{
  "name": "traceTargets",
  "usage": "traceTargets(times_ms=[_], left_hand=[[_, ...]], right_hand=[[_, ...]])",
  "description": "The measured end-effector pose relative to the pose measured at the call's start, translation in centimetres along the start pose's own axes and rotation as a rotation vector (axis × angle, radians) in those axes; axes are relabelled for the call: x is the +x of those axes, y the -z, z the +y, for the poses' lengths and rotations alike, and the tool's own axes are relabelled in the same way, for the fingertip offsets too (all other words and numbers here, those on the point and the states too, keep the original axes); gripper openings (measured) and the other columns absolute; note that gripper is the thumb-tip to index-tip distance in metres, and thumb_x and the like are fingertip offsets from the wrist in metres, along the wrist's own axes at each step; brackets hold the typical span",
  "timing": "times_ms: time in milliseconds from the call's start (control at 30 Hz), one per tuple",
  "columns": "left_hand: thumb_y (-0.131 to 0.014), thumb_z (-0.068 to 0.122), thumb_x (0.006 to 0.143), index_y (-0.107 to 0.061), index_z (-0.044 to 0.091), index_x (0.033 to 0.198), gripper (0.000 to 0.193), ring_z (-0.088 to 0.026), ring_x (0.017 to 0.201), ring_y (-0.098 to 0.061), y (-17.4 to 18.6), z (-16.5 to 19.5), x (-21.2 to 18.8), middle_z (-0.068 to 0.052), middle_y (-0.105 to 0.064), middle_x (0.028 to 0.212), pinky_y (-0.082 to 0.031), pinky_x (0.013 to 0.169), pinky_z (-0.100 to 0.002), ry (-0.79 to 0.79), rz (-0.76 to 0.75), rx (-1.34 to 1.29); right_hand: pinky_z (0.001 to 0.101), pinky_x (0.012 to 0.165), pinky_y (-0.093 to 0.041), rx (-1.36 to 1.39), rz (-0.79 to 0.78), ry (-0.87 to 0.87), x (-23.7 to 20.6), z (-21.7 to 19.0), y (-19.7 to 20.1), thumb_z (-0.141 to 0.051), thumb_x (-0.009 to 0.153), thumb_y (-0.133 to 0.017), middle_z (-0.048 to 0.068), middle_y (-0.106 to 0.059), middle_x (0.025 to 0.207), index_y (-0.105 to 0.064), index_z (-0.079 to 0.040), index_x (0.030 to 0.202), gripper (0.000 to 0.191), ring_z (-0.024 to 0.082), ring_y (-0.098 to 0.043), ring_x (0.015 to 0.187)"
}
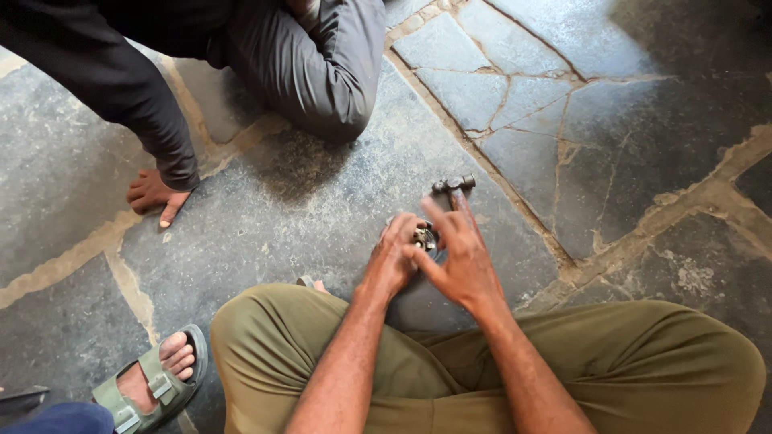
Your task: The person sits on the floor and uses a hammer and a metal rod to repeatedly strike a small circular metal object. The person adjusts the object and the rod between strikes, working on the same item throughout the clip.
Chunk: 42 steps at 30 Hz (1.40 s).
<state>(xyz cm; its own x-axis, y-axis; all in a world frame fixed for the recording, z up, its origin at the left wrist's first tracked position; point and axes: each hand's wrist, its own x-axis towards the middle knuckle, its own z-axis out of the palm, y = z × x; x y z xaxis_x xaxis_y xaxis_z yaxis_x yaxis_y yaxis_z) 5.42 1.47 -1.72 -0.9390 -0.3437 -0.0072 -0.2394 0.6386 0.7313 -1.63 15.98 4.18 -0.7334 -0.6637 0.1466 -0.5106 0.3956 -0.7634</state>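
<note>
I sit cross-legged in olive trousers (659, 354) on a stone floor. My left hand (392, 257) curls down over a small metal part (425, 237) lying on the floor in front of my legs, its fingers gripping it. My right hand (460, 255) hovers beside it with fingers spread, the thumb touching the same part. A hammer head (454, 186) on a short handle lies just beyond my fingertips, partly hidden by my right hand.
Another person in dark clothes kneels at the top, their knee (334, 96) close, one hand (157, 195) pressed on the floor. A foot in a green sandal (157, 378) rests at lower left. Cracked stone slabs (563, 120) spread to the right.
</note>
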Motion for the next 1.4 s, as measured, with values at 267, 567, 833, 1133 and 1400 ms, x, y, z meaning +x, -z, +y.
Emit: traceTargets(times_ms=[267,567,833,1133,1400], left_hand=[[-0.075,-0.003,0.076,-0.063,0.011,0.117,0.045,-0.035,0.116,-0.065,-0.3,0.1,0.2,-0.011,-0.063,0.134,-0.054,0.097,-0.04,0.05,-0.016,-0.044],[-0.081,0.0,0.074,-0.057,0.012,0.133,0.064,-0.039,0.113,-0.066,1.1,0.6,0.2,-0.018,-0.067,0.121,-0.052,0.094,-0.045,0.102,0.028,-0.065],[-0.084,0.003,0.068,-0.06,0.012,0.125,0.063,-0.043,0.114,-0.063,1.7,2.5,0.3,-0.02,-0.066,0.125,-0.051,0.095,-0.047,-0.132,0.148,-0.022],[-0.066,0.013,0.097,-0.067,0.009,0.11,0.014,-0.04,0.094,-0.071,6.1,5.2,0.5,-0.018,-0.072,0.101,-0.055,0.078,-0.047,-0.21,0.059,-0.008],[-0.069,0.017,0.092,-0.069,0.006,0.101,0.014,-0.034,0.091,-0.076,6.0,4.8,1.6,-0.015,-0.076,0.096,-0.058,0.077,-0.044,-0.013,0.197,-0.278]], right_hand=[[0.0341,0.059,-0.06,0.356,0.23,-0.32,-0.1,4.6,-3.0,-0.028,0.104,-0.053,0.012,-0.074,0.078,-0.067,-0.004,0.11,0.028,0.018,-0.073,0.064],[0.031,0.05,-0.052,0.997,0.486,-0.739,0.5,10.7,-3.0,-0.025,0.106,-0.047,0.009,-0.068,0.074,-0.061,-0.004,0.103,0.025,0.019,-0.066,0.056],[0.0344,0.062,-0.051,0.241,0.459,-0.136,-0.8,4.3,-1.7,-0.021,0.105,-0.062,0.01,-0.069,0.078,-0.071,-0.006,0.108,0.018,0.02,-0.065,0.065],[0.036,0.072,-0.055,0.168,0.182,0.08,-0.7,-0.3,3.4,-0.018,0.093,-0.071,0.012,-0.072,0.101,-0.056,-0.009,0.136,0.046,0.026,-0.07,0.084],[0.052,0.09,-0.051,-0.245,-0.007,-0.206,-1.7,4.1,3.0,-0.035,0.085,-0.077,0.019,-0.062,0.127,-0.054,-0.013,0.139,0.063,0.043,-0.061,0.114]])
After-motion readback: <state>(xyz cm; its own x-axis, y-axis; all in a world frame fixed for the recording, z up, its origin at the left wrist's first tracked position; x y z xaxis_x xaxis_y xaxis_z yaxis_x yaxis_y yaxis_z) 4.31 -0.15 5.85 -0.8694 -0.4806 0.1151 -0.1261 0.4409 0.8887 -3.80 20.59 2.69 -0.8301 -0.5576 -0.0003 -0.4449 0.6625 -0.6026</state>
